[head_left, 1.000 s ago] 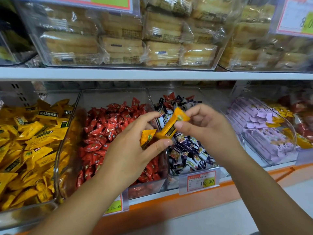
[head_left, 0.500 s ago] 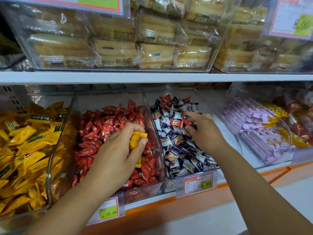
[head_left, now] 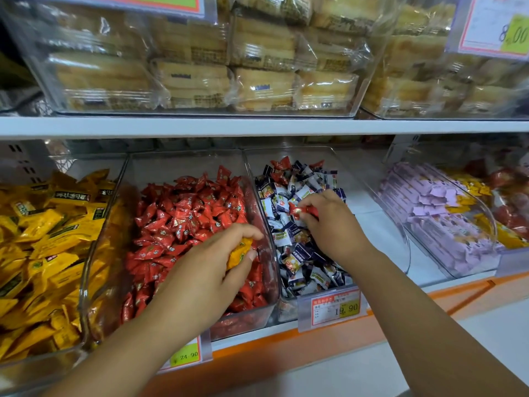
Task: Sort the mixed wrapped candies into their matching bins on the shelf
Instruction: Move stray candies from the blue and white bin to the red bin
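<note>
My left hand [head_left: 209, 270] hovers over the clear bin of red candies [head_left: 183, 219] and holds yellow wrapped candies [head_left: 239, 252] between thumb and fingers. Inside the bin of navy-and-white candies [head_left: 300, 253], my right hand [head_left: 329, 222] pinches a red wrapped candy [head_left: 297, 210]. A few more red candies [head_left: 282, 164] lie at the back of that navy bin. The bin of yellow candies [head_left: 43, 239] stands at the far left.
A bin of purple packets [head_left: 429, 213] with some yellow and red pieces stands at the right. Price tags [head_left: 335, 306] hang on the orange shelf front. An upper shelf [head_left: 257, 126] carries clear boxes of wrapped cakes [head_left: 200, 75] close above the bins.
My right hand passed its yellow candy to the left hand, reached into the navy bin and picked up a red candy. My left hand lowered over the red bin with the yellow candies.
</note>
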